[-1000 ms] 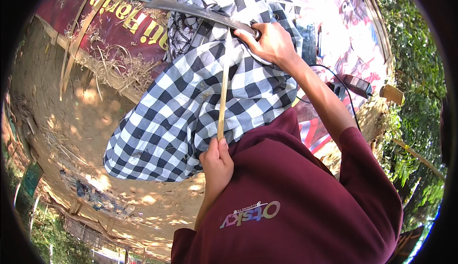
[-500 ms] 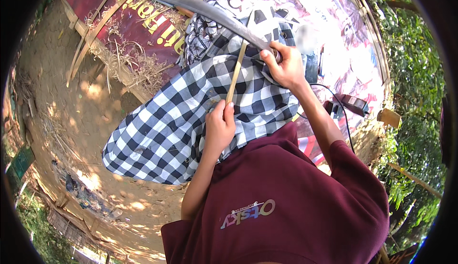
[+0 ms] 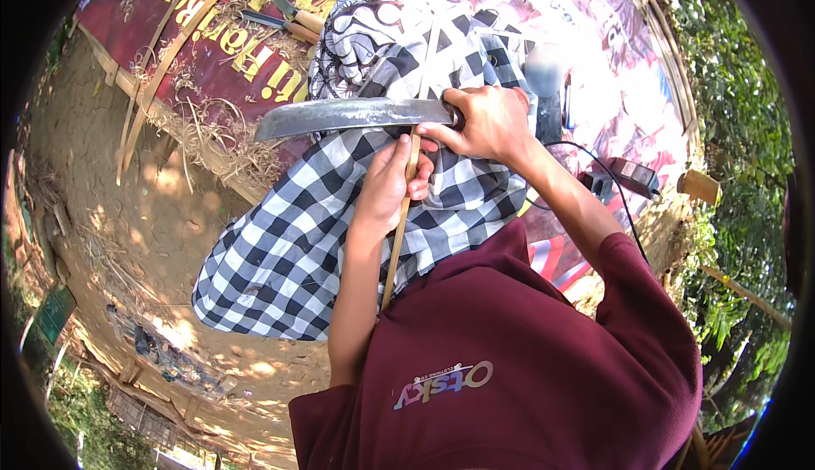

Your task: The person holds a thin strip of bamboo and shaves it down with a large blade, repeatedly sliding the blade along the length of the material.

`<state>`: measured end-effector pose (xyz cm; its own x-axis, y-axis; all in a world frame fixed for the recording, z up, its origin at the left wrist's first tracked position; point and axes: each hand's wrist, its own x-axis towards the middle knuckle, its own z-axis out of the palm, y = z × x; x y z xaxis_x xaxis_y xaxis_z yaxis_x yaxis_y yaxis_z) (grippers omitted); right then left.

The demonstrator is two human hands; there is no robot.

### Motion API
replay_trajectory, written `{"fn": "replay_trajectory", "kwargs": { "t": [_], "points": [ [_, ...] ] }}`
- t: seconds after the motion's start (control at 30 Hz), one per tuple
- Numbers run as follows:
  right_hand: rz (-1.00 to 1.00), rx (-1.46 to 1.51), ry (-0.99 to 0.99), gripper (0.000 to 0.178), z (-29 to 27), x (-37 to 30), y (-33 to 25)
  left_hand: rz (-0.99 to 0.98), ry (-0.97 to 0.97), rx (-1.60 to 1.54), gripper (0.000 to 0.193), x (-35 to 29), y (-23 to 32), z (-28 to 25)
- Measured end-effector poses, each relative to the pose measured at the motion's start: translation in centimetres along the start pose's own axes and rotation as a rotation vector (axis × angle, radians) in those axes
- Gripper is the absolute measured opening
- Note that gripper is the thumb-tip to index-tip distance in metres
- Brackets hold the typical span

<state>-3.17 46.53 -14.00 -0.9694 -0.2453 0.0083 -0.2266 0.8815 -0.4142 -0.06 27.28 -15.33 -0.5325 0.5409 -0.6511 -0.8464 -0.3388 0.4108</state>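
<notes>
We had the pale wooden strip (image 3: 397, 245) mid-frame, running from the shirt hem upward and passing under the curved knife (image 3: 352, 115), its upper end washed out by glare. Left hand (image 3: 392, 180) was pinched around the strip just below the blade; right hand (image 3: 491, 122) was clamped on the knife's handle end, and the two hands sat close together, whether touching we couldn't tell. Main risk, we judged: a slip of the blade down the strip could cut the left hand, being so near the edge; too deep a bite could snap a strip this thin. The checked cloth (image 3: 263, 275) lay loose underneath and could snag. Further out: maroon shirt (image 3: 526, 343) lower centre, curly shavings (image 3: 216, 135) and wood-handled tools (image 3: 307, 22) upper left, black cable (image 3: 617, 185) right of centre.
</notes>
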Motion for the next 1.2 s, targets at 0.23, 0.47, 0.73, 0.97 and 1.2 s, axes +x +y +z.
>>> {"fn": "replay_trajectory", "kwargs": {
  "t": [0.23, 0.47, 0.73, 0.97, 1.2],
  "points": [
    [0.073, 0.039, -0.036, 0.061, 0.2, 0.3, 0.3, 0.011, 0.032, -0.092, 0.028, 1.2, -0.2, -0.6],
    [0.097, 0.056, -0.045, 0.06, 0.5, 0.6, 0.5, 0.099, 0.175, -0.053, 0.024, 1.4, -1.0, 0.4],
    [0.178, -0.031, -0.059, 0.055, 1.7, -0.4, -0.1, 0.347, 0.435, 0.37, 0.024, 1.0, -4.0, 1.2],
    [0.094, -0.039, 0.093, 0.061, 2.1, -0.9, -0.9, 0.34, 0.489, 0.48, 0.031, -1.2, -4.1, 1.3],
    [0.142, -0.056, -0.034, 0.057, 2.0, -1.1, -0.8, 0.293, 0.496, 0.371, 0.023, -5.7, -5.9, 0.8]
  ]
}}
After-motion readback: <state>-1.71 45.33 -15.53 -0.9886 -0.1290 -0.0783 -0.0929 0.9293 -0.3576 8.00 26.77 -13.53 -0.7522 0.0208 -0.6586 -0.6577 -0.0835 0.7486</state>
